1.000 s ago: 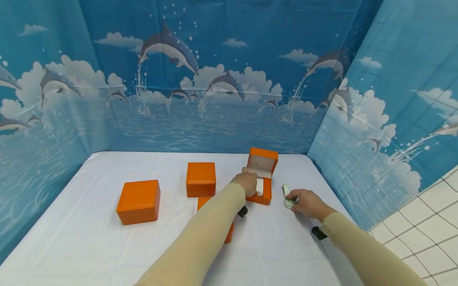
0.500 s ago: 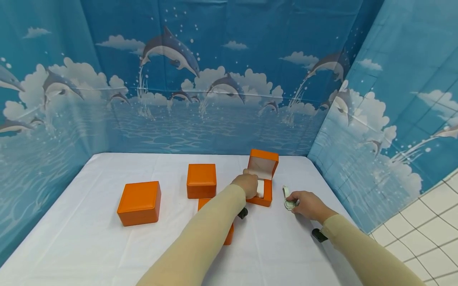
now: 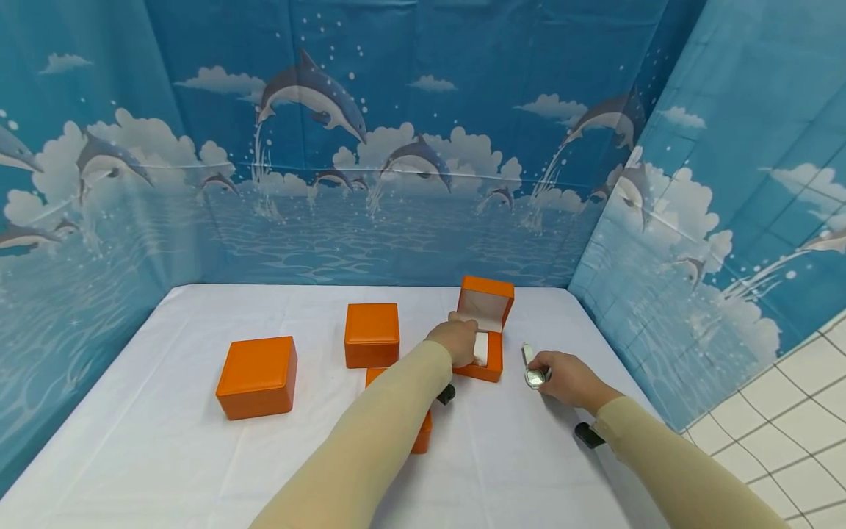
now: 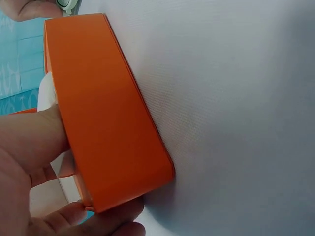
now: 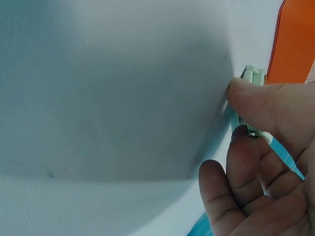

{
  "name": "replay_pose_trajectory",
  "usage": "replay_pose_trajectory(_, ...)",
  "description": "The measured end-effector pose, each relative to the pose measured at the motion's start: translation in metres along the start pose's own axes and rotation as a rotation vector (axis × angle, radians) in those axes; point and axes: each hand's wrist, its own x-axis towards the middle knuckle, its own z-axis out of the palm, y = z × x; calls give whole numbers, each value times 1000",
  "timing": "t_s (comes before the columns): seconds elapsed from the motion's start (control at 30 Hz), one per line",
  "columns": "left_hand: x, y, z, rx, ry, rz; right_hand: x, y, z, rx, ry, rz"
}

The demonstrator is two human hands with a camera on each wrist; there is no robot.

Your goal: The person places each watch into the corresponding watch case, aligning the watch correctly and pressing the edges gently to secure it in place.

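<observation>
An orange watch box (image 3: 494, 358) stands with its lid raised and tilted back, a white cushion (image 3: 481, 347) inside. My left hand (image 3: 453, 341) grips the left side of this box; in the left wrist view the thumb reaches over the rim and other fingers (image 4: 115, 216) curl round the outer wall. To the right of the box, my right hand (image 3: 567, 378) pinches a watch (image 3: 534, 378) with a pale strap by its case, low at the tabletop. The right wrist view shows thumb and fingers on the watch (image 5: 252, 76), mostly covering it.
A lidded orange box (image 3: 256, 377) sits at the left and another (image 3: 371, 335) nearer the middle back. One more orange box (image 3: 421, 433) is largely hidden under the left sleeve. Dolphin-print curtains (image 3: 396, 220) border the white table (image 3: 165, 455).
The watch's face has turned slightly in the right hand and now looks brighter. Both hands and the boxes stay where they were.
</observation>
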Motion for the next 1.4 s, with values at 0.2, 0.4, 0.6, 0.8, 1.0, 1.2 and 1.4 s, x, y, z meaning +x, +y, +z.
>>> replay_pose_trajectory(0.2, 4, 0, 4, 20, 18, -6, 0, -3, 1, -1, 12, 5)
replay_pose_trajectory(0.4, 12, 1, 8, 61, 21, -3, -1, -4, 2, 2, 15, 26)
replay_pose_trajectory(0.6, 18, 0, 12, 83, 27, -4, -1, -7, 1, -2, 21, 28)
replay_pose_trajectory(0.8, 17, -2, 13, 50, 14, 7, -1, -8, 3, 31, 22, 35)
replay_pose_trajectory(1.0, 12, -2, 9, 6, 3, -7, -2, -8, 3, 49, 45, 8)
replay_pose_trajectory(1.2, 5, -1, 2, -99, -9, -34, -6, -12, -1, 72, 65, -24)
replay_pose_trajectory(1.4, 0, 0, -2, -159, -14, -36, -7, -12, -1, 102, 92, -35)
